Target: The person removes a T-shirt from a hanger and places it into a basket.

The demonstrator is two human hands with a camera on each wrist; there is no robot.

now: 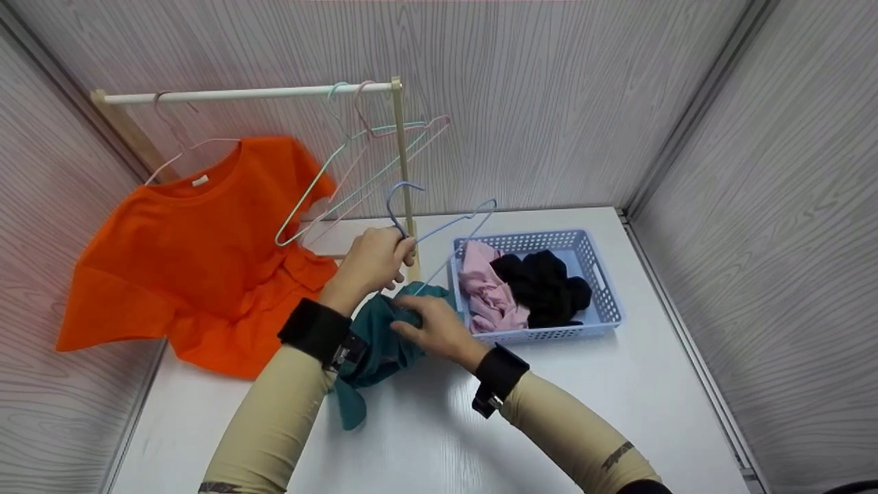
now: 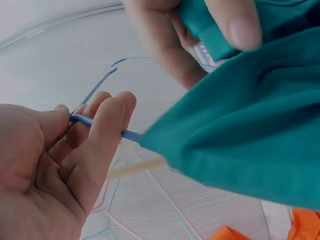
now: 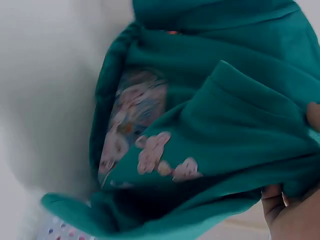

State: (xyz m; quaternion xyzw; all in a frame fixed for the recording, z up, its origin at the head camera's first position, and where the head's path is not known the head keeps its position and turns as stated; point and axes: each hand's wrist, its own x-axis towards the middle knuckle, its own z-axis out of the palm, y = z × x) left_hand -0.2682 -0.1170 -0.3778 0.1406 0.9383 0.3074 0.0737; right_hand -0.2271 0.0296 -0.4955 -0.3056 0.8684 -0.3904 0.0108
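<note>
Near the top of a blue clothes hanger (image 1: 449, 223), just below its hook, my left hand (image 1: 370, 261) pinches the wire between thumb and fingers. A teal shirt (image 1: 374, 343) with a printed pattern hangs bunched below. One corner of the shirt is over an arm of the hanger, as the left wrist view shows. My right hand (image 1: 435, 326) grips the shirt's edge, thumb on one side and fingers on the other. In the right wrist view, pink printed shapes (image 3: 152, 152) show on the teal cloth, and that hand (image 3: 295, 215) is partly cut off.
An orange shirt (image 1: 226, 254) hangs on a pink hanger from the white rail (image 1: 247, 93) at left. Bare green (image 1: 309, 189) and pink hangers hang at the rail's right end. A blue basket (image 1: 603, 295) at right holds pink cloth (image 1: 487, 288) and black cloth (image 1: 545, 288).
</note>
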